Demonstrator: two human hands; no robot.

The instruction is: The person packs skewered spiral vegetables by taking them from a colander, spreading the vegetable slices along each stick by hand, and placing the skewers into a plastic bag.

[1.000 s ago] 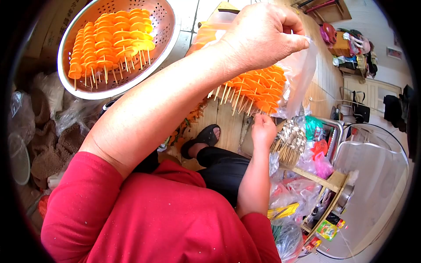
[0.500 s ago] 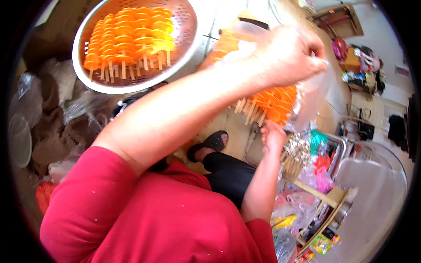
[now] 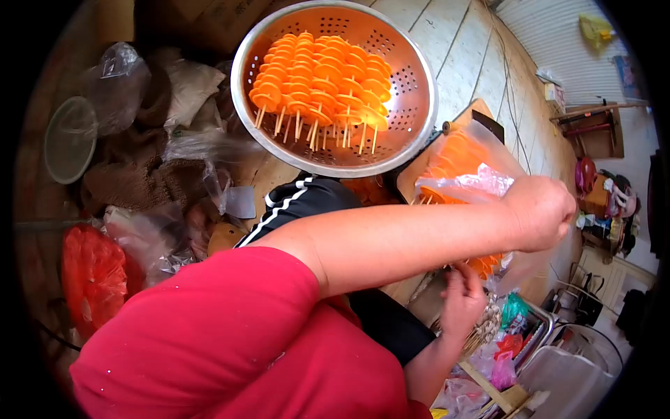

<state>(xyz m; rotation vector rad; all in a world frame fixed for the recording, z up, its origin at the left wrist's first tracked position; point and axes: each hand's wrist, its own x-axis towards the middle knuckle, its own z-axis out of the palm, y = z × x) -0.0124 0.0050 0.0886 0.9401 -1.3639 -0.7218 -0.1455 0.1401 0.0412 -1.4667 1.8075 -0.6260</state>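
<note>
My left hand [image 3: 543,213] is closed in a fist on a clear plastic bag [image 3: 527,269], whose film hangs below it. Orange spiral-cut skewers [image 3: 485,265] show in part under my left forearm, beside this bag. My right hand [image 3: 464,300] is below them, its fingers curled up by the stick ends; whether they grip a stick cannot be made out. Another bag of orange skewers [image 3: 453,157] lies just beyond my left wrist. A metal colander [image 3: 412,133] at the top holds several more skewers [image 3: 324,77], wooden sticks pointing towards me.
Brown cloth [image 3: 132,178] and loose clear plastic lie at the left, near a red plastic bag [image 3: 94,276]. At the lower right are pale bundled sticks [image 3: 481,325], a green bag [image 3: 515,311] and a pink bag [image 3: 502,370]. A wooden board [image 3: 412,174] lies under the second bag.
The view has swung left, so the colander and bags appear further right and lower. My left hand keeps hold of the bag; my right hand stays near the stick ends.
</note>
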